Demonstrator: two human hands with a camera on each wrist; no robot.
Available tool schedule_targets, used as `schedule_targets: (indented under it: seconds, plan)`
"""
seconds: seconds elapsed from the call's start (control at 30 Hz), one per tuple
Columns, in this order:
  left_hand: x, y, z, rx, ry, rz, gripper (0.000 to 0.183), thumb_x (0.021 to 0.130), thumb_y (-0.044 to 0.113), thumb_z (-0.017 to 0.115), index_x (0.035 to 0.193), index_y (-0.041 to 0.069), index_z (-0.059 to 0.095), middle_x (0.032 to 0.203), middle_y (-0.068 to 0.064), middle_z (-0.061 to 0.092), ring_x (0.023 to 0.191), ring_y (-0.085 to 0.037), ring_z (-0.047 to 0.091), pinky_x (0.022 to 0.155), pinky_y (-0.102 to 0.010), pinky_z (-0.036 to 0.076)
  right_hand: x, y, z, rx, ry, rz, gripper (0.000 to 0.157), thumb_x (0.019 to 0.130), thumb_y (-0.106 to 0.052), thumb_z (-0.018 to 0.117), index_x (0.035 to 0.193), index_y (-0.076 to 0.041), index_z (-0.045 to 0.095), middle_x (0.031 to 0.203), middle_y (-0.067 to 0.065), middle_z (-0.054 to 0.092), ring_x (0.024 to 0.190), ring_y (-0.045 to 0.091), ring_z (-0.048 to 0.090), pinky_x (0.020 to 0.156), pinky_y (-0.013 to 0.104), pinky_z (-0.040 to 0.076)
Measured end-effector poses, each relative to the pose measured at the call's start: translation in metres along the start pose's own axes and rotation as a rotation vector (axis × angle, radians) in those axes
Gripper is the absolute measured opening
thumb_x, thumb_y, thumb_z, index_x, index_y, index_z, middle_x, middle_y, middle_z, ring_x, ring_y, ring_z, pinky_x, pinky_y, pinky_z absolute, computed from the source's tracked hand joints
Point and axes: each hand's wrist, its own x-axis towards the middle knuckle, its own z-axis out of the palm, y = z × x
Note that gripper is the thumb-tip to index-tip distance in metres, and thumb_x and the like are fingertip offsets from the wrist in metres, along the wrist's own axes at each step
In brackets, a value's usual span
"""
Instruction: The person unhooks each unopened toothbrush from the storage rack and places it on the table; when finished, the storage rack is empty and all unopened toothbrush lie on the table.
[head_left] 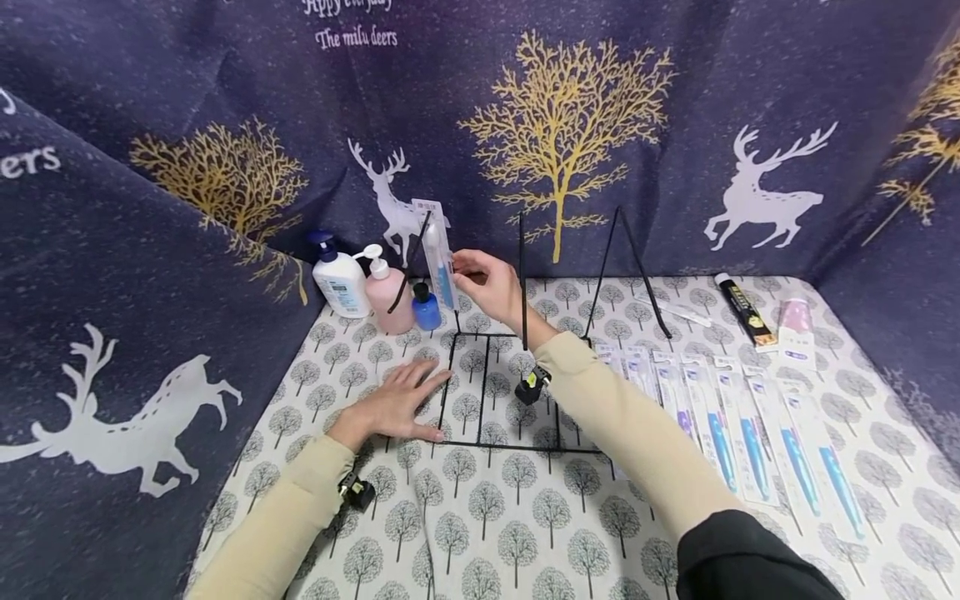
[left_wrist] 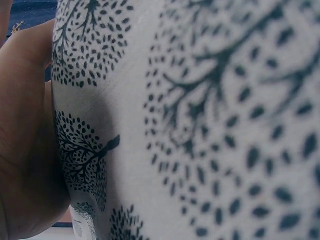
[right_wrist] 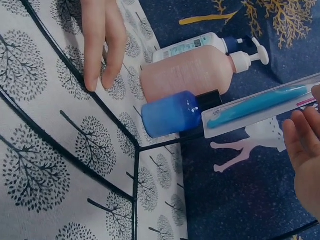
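Observation:
My right hand (head_left: 491,283) pinches a packaged toothbrush (head_left: 438,265) by the edge and holds it nearly upright at the back left corner of a black wire rack (head_left: 517,448). In the right wrist view, the clear pack shows a turquoise toothbrush (right_wrist: 260,104), its lower end beside a blue bottle (right_wrist: 172,112). Fingers of my right hand (right_wrist: 307,155) lie along the pack's other end. My left hand (head_left: 401,404) rests on the tablecloth with fingers spread, fingertips at the rack's left bar. The left wrist view shows mostly cloth, with part of the left hand (left_wrist: 25,145).
A white pump bottle (head_left: 341,283) and a pink pump bottle (head_left: 388,298) stand at the back left. Several packaged toothbrushes (head_left: 750,433) lie in a row at right. Behind them are a black toothpaste box (head_left: 746,310) and a pink tube (head_left: 797,321). A dark cloth (head_left: 420,100) hangs behind.

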Motion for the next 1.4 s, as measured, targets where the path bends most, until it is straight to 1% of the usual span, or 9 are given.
schedule_targets:
  seconds: [0.27, 0.5, 0.7, 0.83, 0.9, 1.0, 1.13, 1.23, 1.4]
  plan:
    - [0.001, 0.000, -0.002, -0.001, -0.011, -0.005, 0.105, 0.065, 0.083, 0.046, 0.147, 0.025, 0.014, 0.153, -0.012, 0.010, 0.139, -0.035, 0.011, 0.110, -0.057, 0.013, 0.007, -0.004, 0.006, -0.054, 0.001, 0.038, 0.030, 0.086, -0.018, 0.064, 0.115, -0.012, 0.061, 0.099, 0.003, 0.068, 0.088, 0.010, 0.064, 0.076, 0.019, 0.053]
    - [0.002, 0.001, -0.001, 0.010, -0.002, 0.009, 0.105, 0.066, 0.081, 0.047, 0.147, 0.023, 0.015, 0.152, -0.014, 0.011, 0.138, -0.036, 0.013, 0.111, -0.057, 0.014, 0.010, -0.001, 0.013, -0.080, 0.010, 0.075, 0.028, 0.087, -0.022, 0.062, 0.114, -0.013, 0.062, 0.097, 0.001, 0.069, 0.084, 0.009, 0.064, 0.073, 0.018, 0.053]
    - [0.002, 0.001, 0.000, 0.016, -0.008, 0.007, 0.105, 0.067, 0.081, 0.046, 0.148, 0.023, 0.013, 0.153, -0.014, 0.009, 0.138, -0.036, 0.011, 0.111, -0.056, 0.013, 0.008, -0.002, 0.022, -0.091, 0.042, 0.066, 0.022, 0.087, -0.017, 0.062, 0.107, -0.008, 0.064, 0.096, 0.004, 0.070, 0.084, 0.010, 0.065, 0.074, 0.016, 0.052]
    - [0.002, 0.001, 0.000, 0.024, -0.019, -0.003, 0.105, 0.067, 0.082, 0.044, 0.148, 0.025, 0.010, 0.153, -0.012, 0.006, 0.139, -0.035, 0.009, 0.111, -0.056, 0.012, 0.004, -0.007, 0.024, -0.085, 0.043, 0.060, 0.019, 0.087, -0.017, 0.062, 0.104, -0.009, 0.064, 0.094, 0.004, 0.070, 0.083, 0.010, 0.065, 0.073, 0.017, 0.052]
    - [0.002, 0.000, -0.001, 0.029, -0.021, -0.006, 0.105, 0.066, 0.083, 0.043, 0.148, 0.025, 0.010, 0.153, -0.012, 0.006, 0.139, -0.036, 0.009, 0.111, -0.056, 0.012, 0.002, -0.007, 0.024, -0.078, 0.043, 0.040, 0.022, 0.088, -0.018, 0.062, 0.108, -0.010, 0.063, 0.094, 0.004, 0.070, 0.083, 0.009, 0.065, 0.073, 0.018, 0.053]
    - [0.003, 0.000, -0.002, 0.035, -0.018, -0.005, 0.106, 0.066, 0.084, 0.042, 0.148, 0.025, 0.011, 0.153, -0.013, 0.007, 0.139, -0.036, 0.010, 0.111, -0.056, 0.013, -0.003, -0.008, 0.022, -0.038, 0.043, -0.015, 0.033, 0.088, -0.017, 0.061, 0.120, -0.010, 0.056, 0.094, 0.005, 0.070, 0.083, 0.012, 0.065, 0.070, 0.022, 0.054]
    - [0.003, 0.000, -0.003, 0.041, -0.035, -0.011, 0.106, 0.065, 0.085, 0.040, 0.148, 0.026, 0.009, 0.153, -0.013, 0.007, 0.138, -0.037, 0.011, 0.111, -0.056, 0.013, -0.010, -0.018, 0.019, 0.066, 0.044, -0.102, 0.051, 0.087, -0.006, 0.060, 0.134, -0.007, 0.042, 0.092, 0.014, 0.069, 0.083, 0.023, 0.067, 0.067, 0.030, 0.056]
    - [0.003, 0.000, -0.003, 0.041, -0.049, -0.023, 0.106, 0.064, 0.086, 0.040, 0.148, 0.028, 0.008, 0.153, -0.012, 0.006, 0.138, -0.037, 0.010, 0.111, -0.056, 0.012, -0.014, -0.031, 0.015, 0.120, 0.037, -0.144, 0.059, 0.084, 0.002, 0.059, 0.138, -0.005, 0.036, 0.091, 0.020, 0.067, 0.081, 0.030, 0.066, 0.065, 0.034, 0.057]
    - [0.003, 0.000, -0.003, 0.023, -0.045, -0.031, 0.106, 0.064, 0.085, 0.042, 0.147, 0.029, 0.010, 0.153, -0.011, 0.007, 0.139, -0.036, 0.008, 0.110, -0.058, 0.012, -0.019, -0.046, 0.010, 0.126, 0.023, -0.176, 0.063, 0.083, 0.007, 0.058, 0.140, -0.003, 0.033, 0.090, 0.023, 0.066, 0.077, 0.032, 0.066, 0.060, 0.032, 0.057]
